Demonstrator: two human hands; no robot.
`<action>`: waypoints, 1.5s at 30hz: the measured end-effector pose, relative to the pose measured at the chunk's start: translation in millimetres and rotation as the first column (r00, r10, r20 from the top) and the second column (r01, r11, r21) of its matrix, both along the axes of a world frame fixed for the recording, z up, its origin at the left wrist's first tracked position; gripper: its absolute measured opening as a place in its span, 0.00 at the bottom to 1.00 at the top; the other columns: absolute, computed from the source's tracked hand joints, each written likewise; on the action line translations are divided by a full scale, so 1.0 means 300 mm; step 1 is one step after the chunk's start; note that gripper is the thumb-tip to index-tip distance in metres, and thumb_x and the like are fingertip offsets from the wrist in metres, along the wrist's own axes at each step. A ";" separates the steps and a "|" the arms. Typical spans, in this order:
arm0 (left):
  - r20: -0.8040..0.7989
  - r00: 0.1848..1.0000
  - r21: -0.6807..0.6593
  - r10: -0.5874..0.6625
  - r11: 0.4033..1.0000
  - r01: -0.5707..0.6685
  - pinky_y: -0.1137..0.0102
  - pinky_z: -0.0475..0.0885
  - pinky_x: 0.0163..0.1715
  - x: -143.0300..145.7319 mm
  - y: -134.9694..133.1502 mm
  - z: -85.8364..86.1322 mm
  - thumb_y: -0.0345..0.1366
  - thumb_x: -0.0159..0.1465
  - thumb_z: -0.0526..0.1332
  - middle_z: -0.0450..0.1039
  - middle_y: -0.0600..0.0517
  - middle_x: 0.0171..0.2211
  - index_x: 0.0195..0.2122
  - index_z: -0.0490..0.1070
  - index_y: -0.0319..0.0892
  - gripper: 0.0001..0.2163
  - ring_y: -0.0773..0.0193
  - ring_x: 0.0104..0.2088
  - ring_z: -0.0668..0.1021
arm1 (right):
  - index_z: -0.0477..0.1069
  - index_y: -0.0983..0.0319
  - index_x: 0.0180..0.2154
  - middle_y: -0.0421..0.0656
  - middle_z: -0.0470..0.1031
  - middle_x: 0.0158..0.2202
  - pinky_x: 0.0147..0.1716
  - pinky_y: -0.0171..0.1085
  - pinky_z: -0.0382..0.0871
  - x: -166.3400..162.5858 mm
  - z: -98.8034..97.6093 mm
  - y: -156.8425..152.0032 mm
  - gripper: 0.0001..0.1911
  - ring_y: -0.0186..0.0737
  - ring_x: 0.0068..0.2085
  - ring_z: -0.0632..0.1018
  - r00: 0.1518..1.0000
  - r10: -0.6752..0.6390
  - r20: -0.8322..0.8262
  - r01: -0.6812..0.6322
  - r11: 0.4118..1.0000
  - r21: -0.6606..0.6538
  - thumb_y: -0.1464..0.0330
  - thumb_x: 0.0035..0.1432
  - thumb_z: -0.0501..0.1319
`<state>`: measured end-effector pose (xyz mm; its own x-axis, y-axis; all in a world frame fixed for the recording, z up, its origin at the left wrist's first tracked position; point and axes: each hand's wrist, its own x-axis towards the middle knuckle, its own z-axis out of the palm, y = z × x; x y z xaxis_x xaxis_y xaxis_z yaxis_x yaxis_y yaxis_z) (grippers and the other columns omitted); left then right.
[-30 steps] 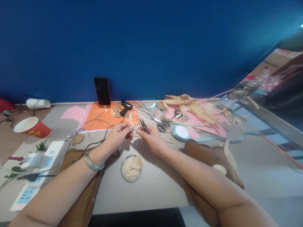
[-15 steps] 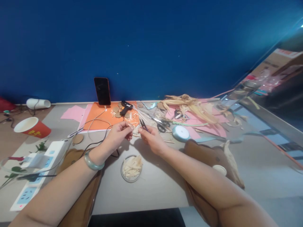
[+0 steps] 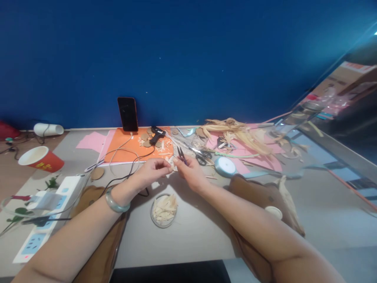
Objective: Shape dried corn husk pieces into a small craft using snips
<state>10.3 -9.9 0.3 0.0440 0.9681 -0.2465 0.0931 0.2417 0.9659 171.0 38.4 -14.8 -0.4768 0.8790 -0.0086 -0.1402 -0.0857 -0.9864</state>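
Left hand (image 3: 155, 171), green bangle (image 3: 117, 202) at its wrist: thumb and fingers pinch a small pale piece (image 3: 172, 168), in front of the body above the counter (image 3: 176, 247); its shape is too small to make out. Right hand (image 3: 192, 175): just beside the left, fingers closed around a dark two-pronged tool (image 3: 180, 154), prongs pointing away from the person and slightly apart. Round dish (image 3: 152, 217) of pale strips (image 3: 165, 207) sits on the counter, nearer the body than both hands. Beyond the hands: black glue gun (image 3: 157, 135) on an orange sheet (image 3: 113, 151), black-handled scissors (image 3: 201, 158) and, to the right, a pale blue ribbon spool (image 3: 225, 166)
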 end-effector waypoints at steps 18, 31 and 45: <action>0.176 0.982 0.120 0.067 0.989 -0.089 0.74 0.69 0.28 0.009 -0.007 0.035 0.37 0.52 0.69 0.74 0.53 0.22 0.27 0.72 0.38 0.09 0.70 0.23 0.73 | 0.65 0.61 0.28 0.31 0.50 0.14 0.17 0.33 0.43 -0.008 -0.009 0.001 0.27 0.29 0.16 0.51 0.998 0.059 0.032 -0.057 0.997 -0.058 0.45 0.60 0.49; 0.242 0.964 0.089 0.113 0.987 -0.138 0.72 0.70 0.27 0.017 -0.010 0.057 0.39 0.51 0.68 0.76 0.50 0.23 0.27 0.66 0.39 0.12 0.68 0.23 0.76 | 0.66 0.63 0.27 0.34 0.56 0.18 0.19 0.33 0.46 -0.007 -0.009 -0.014 0.26 0.29 0.20 0.54 0.987 0.152 0.059 -0.155 0.987 0.052 0.46 0.59 0.53; 0.138 0.983 0.171 0.125 0.974 -0.148 0.72 0.68 0.26 0.012 0.000 0.041 0.39 0.51 0.67 0.74 0.53 0.20 0.25 0.67 0.39 0.10 0.69 0.21 0.73 | 0.70 0.64 0.29 0.39 0.65 0.21 0.20 0.34 0.49 -0.004 -0.040 0.002 0.29 0.30 0.21 0.58 0.970 0.162 0.183 -0.177 0.981 0.073 0.44 0.59 0.52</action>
<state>14.0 -10.0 12.6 -0.0722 0.9950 -0.0689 -0.0533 0.0652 0.9965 169.9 38.9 -26.8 -0.6168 0.7865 -0.0317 0.0449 -0.0051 -0.9990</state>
